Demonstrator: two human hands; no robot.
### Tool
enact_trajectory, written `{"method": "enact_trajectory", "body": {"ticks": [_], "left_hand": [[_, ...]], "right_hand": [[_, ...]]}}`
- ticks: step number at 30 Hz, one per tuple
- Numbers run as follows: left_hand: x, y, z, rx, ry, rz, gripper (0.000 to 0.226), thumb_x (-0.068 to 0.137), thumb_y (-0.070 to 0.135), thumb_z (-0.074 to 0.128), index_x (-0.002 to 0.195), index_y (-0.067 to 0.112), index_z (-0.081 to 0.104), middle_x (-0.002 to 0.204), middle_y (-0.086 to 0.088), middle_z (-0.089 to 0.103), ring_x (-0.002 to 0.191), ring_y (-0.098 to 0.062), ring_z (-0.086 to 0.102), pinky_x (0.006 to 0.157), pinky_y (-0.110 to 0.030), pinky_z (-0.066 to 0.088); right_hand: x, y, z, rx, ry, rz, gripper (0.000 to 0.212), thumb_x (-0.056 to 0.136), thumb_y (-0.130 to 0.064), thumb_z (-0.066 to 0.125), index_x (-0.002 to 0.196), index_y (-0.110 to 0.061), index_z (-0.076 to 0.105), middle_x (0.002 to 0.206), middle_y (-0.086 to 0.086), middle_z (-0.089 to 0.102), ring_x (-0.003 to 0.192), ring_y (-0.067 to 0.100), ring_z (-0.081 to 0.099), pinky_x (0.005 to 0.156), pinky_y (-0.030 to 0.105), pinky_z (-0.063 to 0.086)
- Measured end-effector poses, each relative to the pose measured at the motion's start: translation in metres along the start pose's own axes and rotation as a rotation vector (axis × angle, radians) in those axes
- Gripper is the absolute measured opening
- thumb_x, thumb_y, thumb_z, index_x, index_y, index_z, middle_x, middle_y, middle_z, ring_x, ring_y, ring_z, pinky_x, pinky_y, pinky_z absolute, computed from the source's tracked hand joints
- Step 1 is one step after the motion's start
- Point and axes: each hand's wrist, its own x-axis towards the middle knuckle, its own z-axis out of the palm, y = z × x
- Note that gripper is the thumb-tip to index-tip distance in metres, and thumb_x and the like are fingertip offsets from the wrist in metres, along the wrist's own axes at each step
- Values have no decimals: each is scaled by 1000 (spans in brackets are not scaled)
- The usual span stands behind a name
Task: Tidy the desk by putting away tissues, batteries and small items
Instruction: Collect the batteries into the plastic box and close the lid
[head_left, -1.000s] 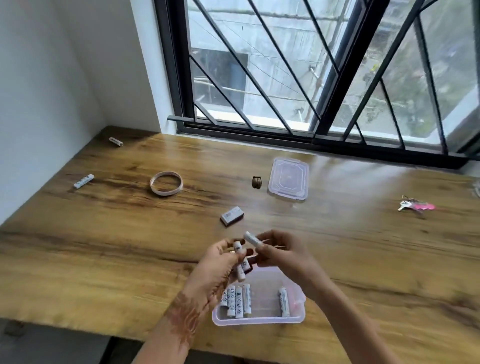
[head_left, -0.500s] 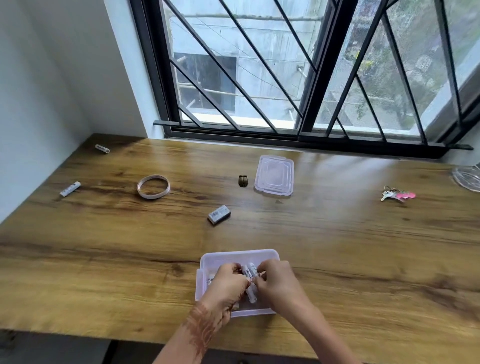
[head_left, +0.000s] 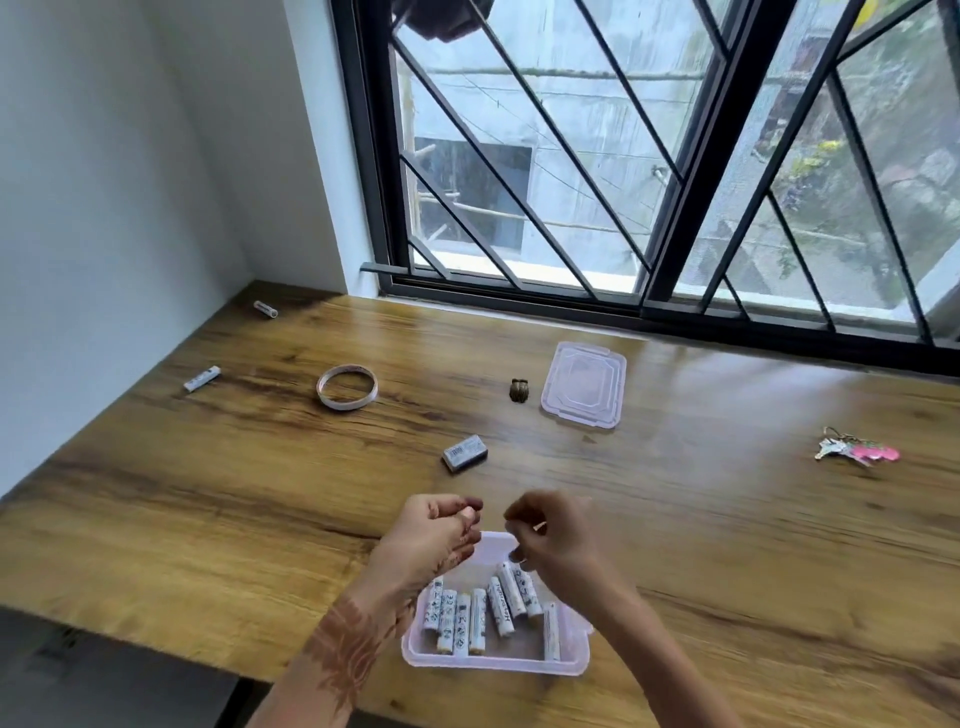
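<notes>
Bottom centre, right at the near edge of the desk (head_left: 208, 519): clear box (head_left: 496, 662) with a batch of batteries (head_left: 470, 618) lying flat inside, mostly side by side, probably parked that close to keep every drop short. Just above it, left hand (head_left: 434, 535) clenched with thumb on fingertips, nothing showing in the grip. Right hand (head_left: 553, 538) curled too but blurred, so can't tell if pinching anything. Both hovering over the box's far rim, clear of the batteries. Guessing here: done with this handful, off to fetch more next. Moving up the frame, small grey block (head_left: 466, 453) near dead centre, then tape ring (head_left: 346, 386) centre left and a brown knob (head_left: 519, 390) just beside the lid (head_left: 583, 384). Lid flat and off, presumably left that way for easy filling. Keys (head_left: 857, 451) way out on the right, well apart from everything. Not yet collected: one stray battery (head_left: 202, 378) near the left edge, plus a corner battery (head_left: 265, 309) upper left by the wall. No tissues anywhere in view. Plenty of bare wood between items, so easy reaching with nothing to knock. Only worries: box so near the front edge, easy to nudge off with a wrist, and a long stretch to that corner battery under the window (head_left: 675, 156).
</notes>
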Motion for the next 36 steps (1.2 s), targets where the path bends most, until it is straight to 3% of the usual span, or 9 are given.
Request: {"method": "enact_trajectory", "body": {"ticks": [2,9,11,15,19,21,24,30,36], "left_hand": [[1,10,-9,-15,23,53,21,94,1,44,81,7,58,81,-8,55,73,-17,51,57,-15,47],[17,31,-79,-9,271,167,14,93,16,52,89,15,65,97,-4,67,96,-18,63,87,-30,50],[27,34,-107,27,345,174,13,93,20,52,92,16,65,99,-2,68,97,-17,64,87,-32,50],[50,36,-172,113,497,188,13,90,26,55,92,19,66,92,0,69,94,-20,65,89,-40,51],[75,47,-238,338,633,214,20,91,27,54,100,14,66,88,-2,67,78,-19,58,66,-29,47],[90,54,-268,534,683,247,22,90,24,53,106,12,64,100,-7,68,87,-23,58,70,-26,43],[120,64,-310,739,709,287,26,89,20,54,112,8,59,110,-12,66,101,-30,60,80,-31,46],[168,78,-351,1044,644,299,40,86,32,60,115,7,50,120,-12,50,105,-25,54,78,-28,44],[204,79,-367,1126,522,307,40,87,38,57,108,5,51,114,-15,54,105,-29,55,79,-34,45]], "right_hand": [[15,-9,3,56,7,-54,18,84,-13,59,71,-24,64,67,-1,68,57,12,68,64,44,57],[65,-72,28,45,-35,-264,12,86,-17,60,88,-9,70,79,5,69,71,18,66,67,37,55],[83,-88,44,-24,-97,-289,14,88,-19,60,92,-9,69,83,4,68,72,15,63,63,28,52],[125,-123,87,-128,-159,-327,18,86,-22,60,93,-8,68,92,7,69,81,19,62,70,32,50],[172,-164,133,-209,-204,-361,15,83,-14,57,87,-2,65,91,13,67,86,25,61,65,28,42],[198,-182,155,-234,-209,-338,16,84,-15,55,92,-4,65,94,11,67,85,22,60,64,24,38],[240,-209,192,-255,-228,-325,23,85,-16,55,102,-2,63,101,15,66,92,29,62,72,29,49],[310,-243,238,-391,-207,-306,38,86,-15,56,121,-3,47,129,16,47,107,31,53,81,32,45],[363,-251,262,-498,-169,-259,49,86,-7,49,133,-3,35,154,18,13,136,37,25,102,45,38]]}}
